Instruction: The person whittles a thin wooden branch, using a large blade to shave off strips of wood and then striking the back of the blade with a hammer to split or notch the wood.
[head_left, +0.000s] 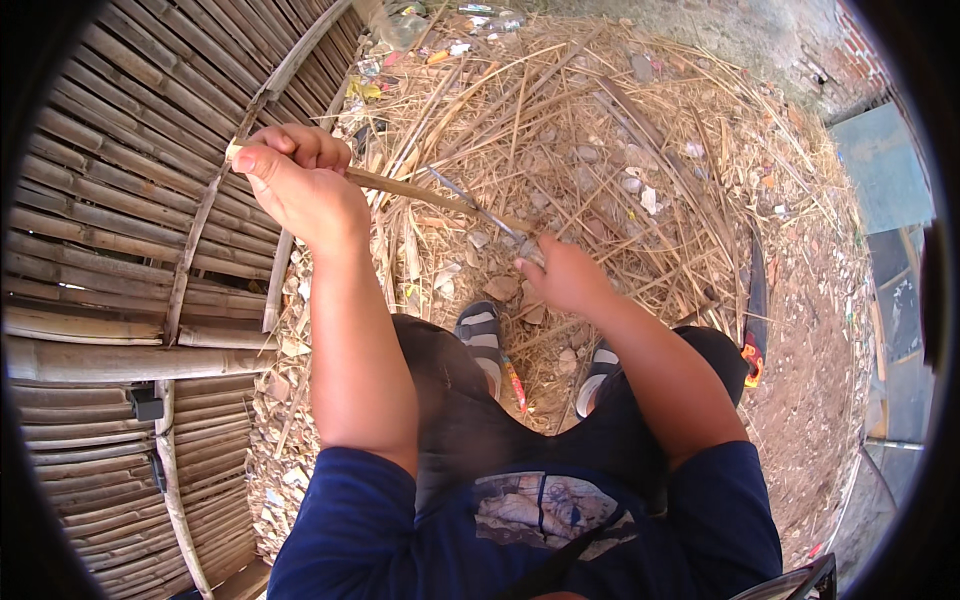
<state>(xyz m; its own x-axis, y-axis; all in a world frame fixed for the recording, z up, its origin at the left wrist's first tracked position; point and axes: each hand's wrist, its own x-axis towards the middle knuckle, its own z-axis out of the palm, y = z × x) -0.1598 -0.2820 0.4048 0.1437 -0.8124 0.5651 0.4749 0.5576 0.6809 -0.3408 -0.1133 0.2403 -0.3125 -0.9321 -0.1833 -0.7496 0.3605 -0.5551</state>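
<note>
My left hand (308, 190) is closed around one end of a narrow bamboo strip (410, 190), and the pale cut tip pokes out past the thumb. The strip slants down to the right, toward my other hand. In my right hand (572, 280) is a knife (462, 197), gripped by its handle, which the fingers mostly hide. Its thin blade points up and left and crosses the strip. Whether the edge bites into the bamboo, I cannot tell.
Dry straw and bamboo splinters (640, 190) litter the stony ground. A handsaw (756, 300) with a red-and-yellow handle lies by my right knee. Between my feet is a slim red-and-green object (514, 385). Left stands a bamboo slat wall (120, 190); blue panels (885, 170) stand right.
</note>
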